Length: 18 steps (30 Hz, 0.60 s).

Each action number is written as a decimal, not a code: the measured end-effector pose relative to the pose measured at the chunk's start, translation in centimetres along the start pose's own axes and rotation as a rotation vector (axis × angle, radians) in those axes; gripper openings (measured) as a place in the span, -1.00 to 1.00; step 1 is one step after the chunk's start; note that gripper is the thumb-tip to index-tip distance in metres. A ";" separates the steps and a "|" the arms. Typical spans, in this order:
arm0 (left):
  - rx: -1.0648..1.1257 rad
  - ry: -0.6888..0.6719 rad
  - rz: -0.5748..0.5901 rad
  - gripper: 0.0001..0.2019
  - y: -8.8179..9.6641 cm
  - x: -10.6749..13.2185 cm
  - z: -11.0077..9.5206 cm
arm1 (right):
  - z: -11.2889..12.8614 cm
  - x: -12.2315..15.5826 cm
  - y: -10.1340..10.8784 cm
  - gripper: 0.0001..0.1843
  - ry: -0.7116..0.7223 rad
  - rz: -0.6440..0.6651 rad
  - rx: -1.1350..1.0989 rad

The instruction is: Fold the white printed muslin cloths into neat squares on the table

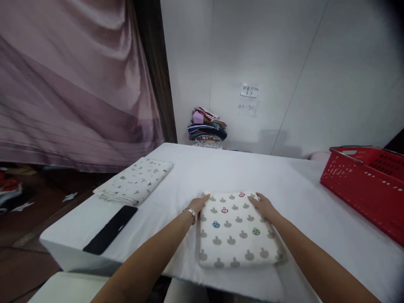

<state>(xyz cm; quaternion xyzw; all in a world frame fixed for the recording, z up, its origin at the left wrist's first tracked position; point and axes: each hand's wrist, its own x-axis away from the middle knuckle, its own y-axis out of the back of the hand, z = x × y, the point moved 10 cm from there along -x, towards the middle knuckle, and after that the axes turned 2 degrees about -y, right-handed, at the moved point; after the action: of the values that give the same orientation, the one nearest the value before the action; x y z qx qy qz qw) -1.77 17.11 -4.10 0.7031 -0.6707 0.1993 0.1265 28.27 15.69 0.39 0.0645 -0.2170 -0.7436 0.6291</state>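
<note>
A folded white cloth [235, 231] printed with grey mushrooms, and a few red, blue and green ones, lies flat near the table's front edge. At its far left corner is my left hand [198, 205], wearing a silver bracelet, with the thumb over the top and the other fingers mostly hidden at the side. My right hand [264, 207] grips the far right corner in the same way, thumb on top. Both hands are closed on the cloth's sides.
Another folded white print cloth [137, 179] lies at the table's left edge, with a black phone [110, 229] in front of it. A red plastic basket [362, 189] stands at the right. Stacked folded fabrics [207, 128] rise behind the white table [252, 168], against the wall.
</note>
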 end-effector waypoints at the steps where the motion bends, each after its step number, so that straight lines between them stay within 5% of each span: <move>1: -0.018 -0.031 -0.021 -0.60 0.2 0.0 -0.4 | 0.1 0.0 0.1 -0.29 0.019 -0.016 -0.010; 5: -0.048 -0.238 -0.027 -0.62 0.3 2.5 -3.2 | 0.5 1.2 1.3 -0.21 0.159 -0.085 -0.179; 9: -0.055 -0.463 0.127 -0.62 -0.2 7.8 -6.2 | 0.3 4.1 3.3 -0.10 0.217 -0.067 -0.340; 13: -0.051 -0.515 0.209 -0.62 -0.2 11.6 -7.0 | 0.1 6.3 5.0 -0.07 0.215 -0.027 -0.379; 18: -0.037 -0.503 0.211 -0.62 -0.1 13.3 -6.9 | -0.5 7.4 6.2 -0.24 0.194 -0.023 -0.389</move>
<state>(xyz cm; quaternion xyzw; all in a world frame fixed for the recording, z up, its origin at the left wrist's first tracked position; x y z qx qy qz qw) -2.17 8.36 8.00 0.6543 -0.7542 0.0181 -0.0526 32.63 7.74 3.75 0.0155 -0.0069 -0.7691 0.6389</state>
